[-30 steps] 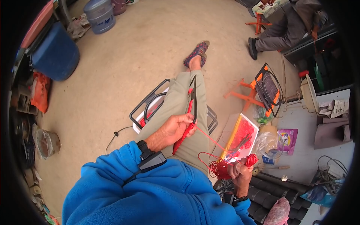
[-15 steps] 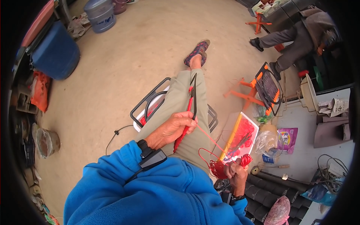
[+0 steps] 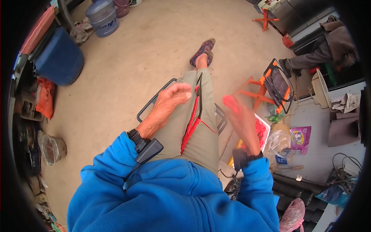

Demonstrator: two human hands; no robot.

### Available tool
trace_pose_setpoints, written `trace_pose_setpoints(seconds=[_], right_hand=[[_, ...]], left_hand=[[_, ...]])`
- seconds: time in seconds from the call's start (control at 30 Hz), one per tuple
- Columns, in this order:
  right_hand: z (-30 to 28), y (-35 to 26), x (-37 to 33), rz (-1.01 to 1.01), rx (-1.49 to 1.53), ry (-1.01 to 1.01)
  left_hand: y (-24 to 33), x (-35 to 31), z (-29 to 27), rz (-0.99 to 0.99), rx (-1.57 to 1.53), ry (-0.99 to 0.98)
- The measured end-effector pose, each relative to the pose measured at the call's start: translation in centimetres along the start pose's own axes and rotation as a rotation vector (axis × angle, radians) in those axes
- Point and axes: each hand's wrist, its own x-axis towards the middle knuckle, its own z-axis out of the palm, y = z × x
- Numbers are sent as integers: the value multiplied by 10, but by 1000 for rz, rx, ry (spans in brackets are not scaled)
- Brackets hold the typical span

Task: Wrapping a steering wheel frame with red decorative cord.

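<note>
Across my lap lies a long, narrow black strip folded in a thin V, partly wrapped with red cord (image 3: 187,140). A loose red strand runs from the wrapping over my right thigh. My left hand (image 3: 172,98) is raised just left of the strip, its fingers loosely bent and nothing seen in them. On the other side, my right hand (image 3: 243,123) is smeared by motion, with a small red bundle (image 3: 231,103) at its fingers. Below that hand, a white tray (image 3: 267,133) with red pieces in it is partly covered by my arm.
A folding stool (image 3: 278,87) with orange legs stands to the right, with a person's grey-trousered leg (image 3: 309,60) behind it. Plastic bags, a purple packet (image 3: 300,139) and cables lie at the right. Blue bin (image 3: 60,58), water jug (image 3: 102,19) and bucket (image 3: 53,149) are at the left.
My left hand has let go of the wrapped strip, which stays on my lap, and moved up and left. My right hand has risen from beside the tray with the red bundle.
</note>
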Motion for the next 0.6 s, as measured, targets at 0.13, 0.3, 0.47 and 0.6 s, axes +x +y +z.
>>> trace_pose_setpoints(seconds=[0.13,0.3,0.47,0.6], right_hand=[[32,-37,46,-278,-193,2],[53,-34,53,-494,43,155],[64,-16,8,-391,343,141],[84,-8,-13,-321,508,84]], left_hand=[[25,13,24,351,386,-34],[-8,14,5,46,136,52],[-45,-17,-1,-140,-125,212],[-49,-20,23,-202,-127,184]])
